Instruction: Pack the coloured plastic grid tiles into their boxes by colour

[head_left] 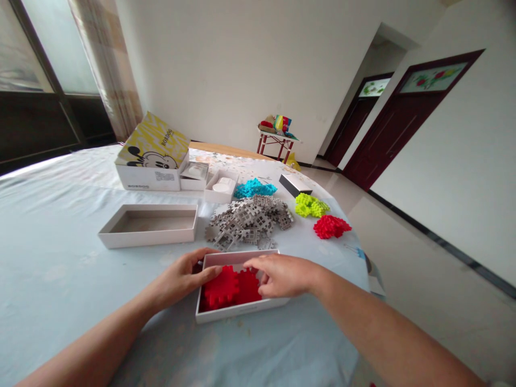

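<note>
Within near box's edges (242, 311), fingers (258, 262) at red pieces (224, 285)

Solid bright red interlocking tiles (223, 287) in a plain white box (244, 312). The loose heaps are each one colour: grey grid pieces (250, 220), sky-blue pieces (255, 188), neon lime pieces (311, 206), and another red pile (331, 227). Tablecloth's (60, 236) pale blue with a faint floral print. Loudest thing by far is the BOBDOG box lid (161, 142), yellow and white patterned with a black-and-white cartoon dog. Doors (397, 115) are dark maroon.
</note>
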Action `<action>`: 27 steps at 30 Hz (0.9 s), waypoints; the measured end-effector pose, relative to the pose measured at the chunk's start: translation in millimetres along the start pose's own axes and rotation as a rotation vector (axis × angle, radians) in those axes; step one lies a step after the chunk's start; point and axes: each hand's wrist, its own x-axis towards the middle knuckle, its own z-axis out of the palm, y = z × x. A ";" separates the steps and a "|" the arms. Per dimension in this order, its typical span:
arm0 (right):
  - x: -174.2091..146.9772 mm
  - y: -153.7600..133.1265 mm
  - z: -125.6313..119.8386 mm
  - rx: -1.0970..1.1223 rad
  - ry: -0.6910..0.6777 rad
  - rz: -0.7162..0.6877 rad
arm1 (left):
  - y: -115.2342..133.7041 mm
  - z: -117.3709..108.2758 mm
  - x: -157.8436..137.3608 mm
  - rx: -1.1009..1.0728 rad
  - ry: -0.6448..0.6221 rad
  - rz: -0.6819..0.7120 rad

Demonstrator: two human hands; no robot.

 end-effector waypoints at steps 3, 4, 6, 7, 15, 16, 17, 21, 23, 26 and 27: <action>2.4 3.3 3.1 -0.068 0.071 -0.005 | 1.7 0.0 -0.3 -0.013 -0.006 0.001; 3.9 4.3 4.8 -0.098 0.091 -0.007 | 2.5 0.1 -0.4 -0.009 -0.007 0.001; 7.0 6.0 8.5 -0.146 0.093 -0.012 | 4.0 0.5 -0.4 0.013 -0.001 0.000; 8.3 6.5 10.1 -0.161 0.083 -0.015 | 4.5 0.7 -0.3 0.024 0.004 -0.001; 11.4 9.3 9.7 -0.163 0.053 -0.016 | 0.7 0.0 0.9 0.022 -0.002 0.001; 11.9 9.6 9.4 -0.162 0.052 -0.017 | -0.4 -0.6 1.1 0.023 -0.006 0.003; 12.1 9.6 9.2 -0.162 0.049 -0.022 | -1.6 -1.3 1.4 0.024 -0.015 0.002; 6.0 4.5 5.0 -0.176 0.043 -0.051 | -6.9 -4.0 4.3 0.006 -0.056 -0.014; -2.8 2.5 -1.5 -0.152 0.123 -0.054 | -8.7 -5.1 6.2 -0.004 -0.052 -0.018; -19.8 14.8 -18.7 -0.037 0.364 -0.026 | -9.8 -6.4 7.8 0.005 -0.043 -0.035; -25.5 25.6 -26.0 0.007 0.463 0.001 | -10.2 -6.9 8.1 0.009 -0.042 -0.042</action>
